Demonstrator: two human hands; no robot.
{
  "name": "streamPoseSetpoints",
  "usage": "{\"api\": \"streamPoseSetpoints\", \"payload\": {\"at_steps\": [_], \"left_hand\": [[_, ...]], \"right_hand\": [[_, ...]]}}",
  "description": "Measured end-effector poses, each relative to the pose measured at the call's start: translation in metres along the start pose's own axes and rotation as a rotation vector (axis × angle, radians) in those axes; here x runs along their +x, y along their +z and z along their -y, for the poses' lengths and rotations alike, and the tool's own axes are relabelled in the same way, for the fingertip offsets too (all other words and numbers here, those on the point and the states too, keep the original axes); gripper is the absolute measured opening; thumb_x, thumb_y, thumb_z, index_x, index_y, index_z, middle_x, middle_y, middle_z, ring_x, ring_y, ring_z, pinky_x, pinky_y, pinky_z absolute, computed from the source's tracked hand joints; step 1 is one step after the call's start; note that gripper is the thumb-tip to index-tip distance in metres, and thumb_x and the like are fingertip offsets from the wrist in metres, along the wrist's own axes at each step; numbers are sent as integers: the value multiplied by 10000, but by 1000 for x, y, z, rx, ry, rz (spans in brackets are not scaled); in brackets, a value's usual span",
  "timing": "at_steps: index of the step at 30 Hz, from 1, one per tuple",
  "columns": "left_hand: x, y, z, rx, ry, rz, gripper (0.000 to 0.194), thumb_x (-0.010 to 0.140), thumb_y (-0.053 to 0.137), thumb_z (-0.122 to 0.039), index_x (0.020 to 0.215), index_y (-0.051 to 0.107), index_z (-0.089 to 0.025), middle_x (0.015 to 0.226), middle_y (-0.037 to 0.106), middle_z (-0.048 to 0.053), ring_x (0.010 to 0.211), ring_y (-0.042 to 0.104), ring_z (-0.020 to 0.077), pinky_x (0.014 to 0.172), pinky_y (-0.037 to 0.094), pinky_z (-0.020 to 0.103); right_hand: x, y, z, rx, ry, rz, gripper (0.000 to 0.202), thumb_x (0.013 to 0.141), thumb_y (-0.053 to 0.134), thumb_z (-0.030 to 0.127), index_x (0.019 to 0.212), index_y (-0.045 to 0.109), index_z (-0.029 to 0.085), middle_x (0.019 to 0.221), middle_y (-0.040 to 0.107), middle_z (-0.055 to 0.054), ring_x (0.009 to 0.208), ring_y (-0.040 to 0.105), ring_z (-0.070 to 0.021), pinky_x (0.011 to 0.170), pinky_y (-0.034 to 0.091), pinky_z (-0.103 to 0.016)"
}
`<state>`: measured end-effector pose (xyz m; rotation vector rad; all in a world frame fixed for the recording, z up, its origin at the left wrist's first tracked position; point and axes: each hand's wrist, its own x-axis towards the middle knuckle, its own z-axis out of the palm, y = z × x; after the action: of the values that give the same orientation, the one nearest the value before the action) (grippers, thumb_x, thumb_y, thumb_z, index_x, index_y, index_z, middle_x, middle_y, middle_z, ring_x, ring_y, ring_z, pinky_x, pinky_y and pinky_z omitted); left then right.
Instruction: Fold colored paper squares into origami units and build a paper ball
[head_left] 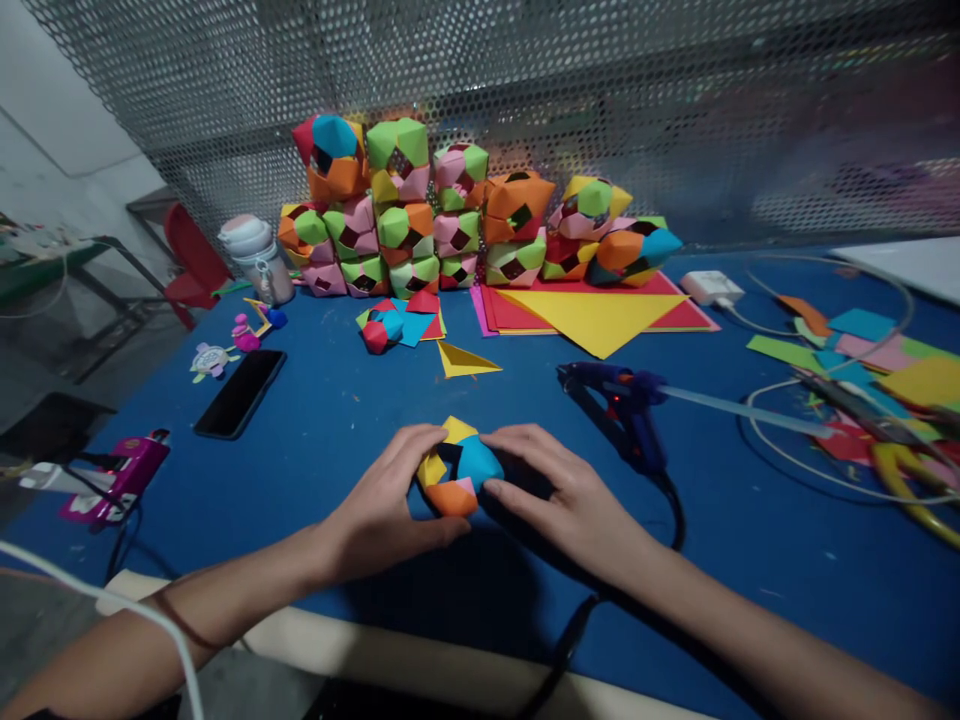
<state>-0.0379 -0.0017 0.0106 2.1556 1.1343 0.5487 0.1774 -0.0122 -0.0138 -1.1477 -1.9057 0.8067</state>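
Head view, only one to go on: little multicolor paper ball (pixel 477 462) right between both hands, front and center over the blue table (pixel 315 400). Basically round, so no real long axis to speak of. Left hand (pixel 371 510) wrapped around the yellow side, fingers clamped along the far left edge, thumb tucked low by the orange panel. Right hand (pixel 574 490) over on the blue side, fingertips and thumb pinched close together against the paper. Neither hand really nearer, both touching, just from opposite sides. Dark opening facing up between yellow and blue, tipped a bit toward the left hand imo. Can't tell if lifted or resting on the tabletop. Glue gun (pixel 637 400) off past the right hand, nozzle pointing left, definitely nearer to that side.
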Motion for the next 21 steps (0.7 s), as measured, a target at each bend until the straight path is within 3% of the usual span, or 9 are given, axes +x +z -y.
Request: {"api": "streamPoseSetpoints", "payload": {"at_steps": [3,7,11,17,21], "left_hand": [[0,-4,-1,12,51,27,696,697,675,-338,1301,353,-209,1350,389,113,1258,379,257,1055,343,428],[1,-10,-3,2,120,85,672,708,648,-263,1310,354,-208,1367,384,115,1264,381,247,1048,356,413],[2,-14,-3,-27,146,115,678,707,638,-230,1317,344,-227,1392,363,112,1283,363,251,1055,339,431],[1,-12,0,-170,94,-35,584,656,718,-274,1153,414,-237,1349,387,116,1258,401,251,1027,360,433],[1,-12,0,-204,66,-58,484,656,726,-321,1037,442,-233,1312,416,107,1225,436,252,1007,370,450]], "right_hand": [[-1,-3,-1,-60,-96,-33,365,833,567,329,1183,526,236,1290,479,-109,1215,432,-251,980,394,-459],[-1,-8,-2,-56,-138,74,512,849,545,307,1335,394,252,1454,318,-93,1325,311,-242,1054,322,-465],[-1,-10,-1,2,-151,141,476,864,526,285,1328,425,242,1411,403,-91,1309,350,-224,1059,327,-456],[0,-13,5,80,-11,79,450,845,550,342,1281,493,248,1352,484,-73,1246,442,-237,1032,370,-457],[1,-12,7,122,33,56,449,837,551,364,1269,509,249,1328,512,-66,1218,473,-240,1018,387,-452]]}}
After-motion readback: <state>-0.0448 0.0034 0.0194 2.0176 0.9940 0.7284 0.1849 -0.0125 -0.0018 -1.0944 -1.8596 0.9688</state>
